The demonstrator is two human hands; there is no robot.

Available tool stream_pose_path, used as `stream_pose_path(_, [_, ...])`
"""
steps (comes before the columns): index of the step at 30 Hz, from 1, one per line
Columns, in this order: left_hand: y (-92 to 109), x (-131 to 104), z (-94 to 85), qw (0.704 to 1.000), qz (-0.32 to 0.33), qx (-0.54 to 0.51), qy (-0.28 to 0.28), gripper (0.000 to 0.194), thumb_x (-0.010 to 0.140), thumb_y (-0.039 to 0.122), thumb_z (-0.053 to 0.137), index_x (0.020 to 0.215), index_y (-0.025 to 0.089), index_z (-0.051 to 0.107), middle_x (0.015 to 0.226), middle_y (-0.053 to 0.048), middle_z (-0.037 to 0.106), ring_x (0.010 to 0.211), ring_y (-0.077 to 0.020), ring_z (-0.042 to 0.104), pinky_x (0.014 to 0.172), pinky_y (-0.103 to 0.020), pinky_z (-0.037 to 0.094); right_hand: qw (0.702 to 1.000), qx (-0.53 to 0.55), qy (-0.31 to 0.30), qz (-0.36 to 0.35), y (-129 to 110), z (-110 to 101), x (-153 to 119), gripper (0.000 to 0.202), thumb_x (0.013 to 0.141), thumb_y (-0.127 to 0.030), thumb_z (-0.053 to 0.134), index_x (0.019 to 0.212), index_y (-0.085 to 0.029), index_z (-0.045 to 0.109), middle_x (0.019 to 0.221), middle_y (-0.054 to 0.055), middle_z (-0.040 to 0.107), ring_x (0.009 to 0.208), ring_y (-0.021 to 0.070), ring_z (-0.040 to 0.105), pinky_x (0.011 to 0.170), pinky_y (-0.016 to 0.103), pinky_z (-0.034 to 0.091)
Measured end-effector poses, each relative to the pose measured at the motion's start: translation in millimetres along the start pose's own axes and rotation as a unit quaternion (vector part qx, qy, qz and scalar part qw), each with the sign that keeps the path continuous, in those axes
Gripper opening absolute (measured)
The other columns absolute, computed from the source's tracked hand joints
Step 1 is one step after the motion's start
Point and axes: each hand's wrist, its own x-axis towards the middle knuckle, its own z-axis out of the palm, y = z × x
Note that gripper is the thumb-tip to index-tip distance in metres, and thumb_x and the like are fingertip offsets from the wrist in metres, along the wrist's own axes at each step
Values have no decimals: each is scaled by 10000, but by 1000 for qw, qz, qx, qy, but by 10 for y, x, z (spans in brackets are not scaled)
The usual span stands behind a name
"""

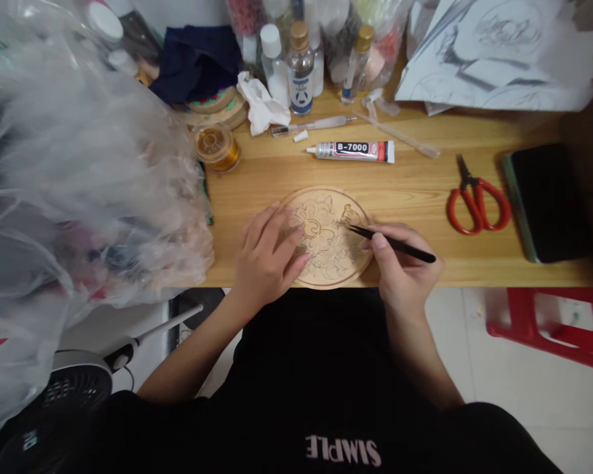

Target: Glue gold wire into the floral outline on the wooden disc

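Note:
A round wooden board (321,263) with a line drawing on it lies at the table's front edge. Gold wire (310,228) follows part of the drawn flower, and a smaller gold wire shape (348,214) sits near the board's right side. My left hand (269,253) rests flat on the board's left part, fingers spread. Black tweezers (395,245) are pinched in my right hand (402,266), their tips just below the small wire shape. Whether the tips grip any wire is too small to tell.
Behind the board lie a glue tube (353,151), a pen (321,124) and a dropper (405,137). A gold wire spool (216,148) stands left. Red-handled pliers (477,201) and a phone (548,204) lie right. Bottles (300,72) and plastic bags (103,164) crowd the back and left.

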Motion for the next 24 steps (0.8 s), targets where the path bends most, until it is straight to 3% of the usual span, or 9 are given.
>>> stream_pose_path(11, [-1,16,7,999,-27,-30,-22,268,934,350,590,1128,171,639,1353,-179,598,1342,-348,491,1082,-543,437,1000,-10,1,0,3,5,8,119,865,-217,696,955,-269,754,884,0,739,776,139,698,736,324,581])
stream_pose_path(18, [7,87,-29,1000,-5,11,-23,225,895,290,638,1057,136,655,1302,-208,627,1284,-372,541,1053,-543,462,1000,-9,0,-2,-18,4,11,120,862,-214,697,953,-268,754,896,1,737,792,138,699,759,324,581])
stream_pose_path(24, [-6,121,-19,999,-12,7,-29,203,915,291,597,1072,170,640,1327,-169,620,1311,-341,527,1078,-534,443,1000,4,-4,-4,-14,-2,11,142,865,-194,691,965,-272,754,903,-5,735,794,129,700,761,314,581])
